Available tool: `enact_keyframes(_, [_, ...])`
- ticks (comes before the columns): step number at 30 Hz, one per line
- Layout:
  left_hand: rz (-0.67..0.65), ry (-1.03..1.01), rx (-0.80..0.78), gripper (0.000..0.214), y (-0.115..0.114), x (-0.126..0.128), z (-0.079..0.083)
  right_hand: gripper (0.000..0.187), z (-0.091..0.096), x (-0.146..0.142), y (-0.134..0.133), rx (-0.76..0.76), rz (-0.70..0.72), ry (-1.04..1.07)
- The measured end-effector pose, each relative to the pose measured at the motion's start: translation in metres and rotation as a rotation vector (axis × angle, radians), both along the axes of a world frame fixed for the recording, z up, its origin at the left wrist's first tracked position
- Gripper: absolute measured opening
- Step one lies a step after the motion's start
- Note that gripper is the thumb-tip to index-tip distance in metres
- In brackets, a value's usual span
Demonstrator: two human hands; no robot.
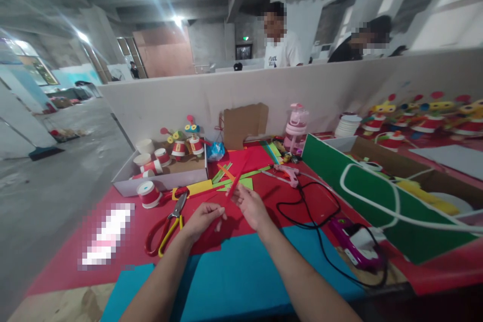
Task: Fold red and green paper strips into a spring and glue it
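A narrow red paper strip (236, 181) is pinched between the thumb and fingers of my right hand (251, 206) and slants up and to the right. Close by on the left, my left hand (206, 219) has its fingers curled together; whatever they may hold is too small to make out. Scissors (175, 221) with red and yellow handles lie beside my left hand. Beyond both hands are green paper strips (245, 183), an orange strip (225, 171) and a red paper sheet (241, 158). A red-and-white paper cup (148, 194) stands to the left.
A white box (124, 183) holds cups and small cup figures (194, 143). To the right are a pink glue gun (289, 173), a black cord, a purple power strip (356, 244) and a green-sided box (362, 196). Blue material (234, 287) covers the near edge. Two people stand behind the partition (181, 100).
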State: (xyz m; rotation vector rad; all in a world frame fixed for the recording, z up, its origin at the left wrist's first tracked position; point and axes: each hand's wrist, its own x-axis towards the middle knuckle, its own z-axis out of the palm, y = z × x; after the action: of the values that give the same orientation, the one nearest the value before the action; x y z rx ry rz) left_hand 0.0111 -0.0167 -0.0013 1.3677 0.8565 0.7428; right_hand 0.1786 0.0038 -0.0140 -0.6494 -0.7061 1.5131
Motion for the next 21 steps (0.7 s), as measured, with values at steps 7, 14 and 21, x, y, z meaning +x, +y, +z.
enact_keyframes(7, [-0.055, 0.063, -0.08, 0.041, -0.003, 0.003, -0.001, 0.04, 0.004, 0.003, -0.002, 0.012, 0.168, 0.065])
enact_keyframes(14, [0.226, -0.055, 0.106, 0.039, 0.009, -0.002, 0.001, 0.029, 0.005, 0.002, -0.01, -0.06, 0.274, -0.019])
enact_keyframes(21, [0.358, -0.33, -0.041, 0.036, 0.015, -0.016, 0.0, 0.03, 0.0, -0.016, -0.026, -0.082, 0.503, -0.194])
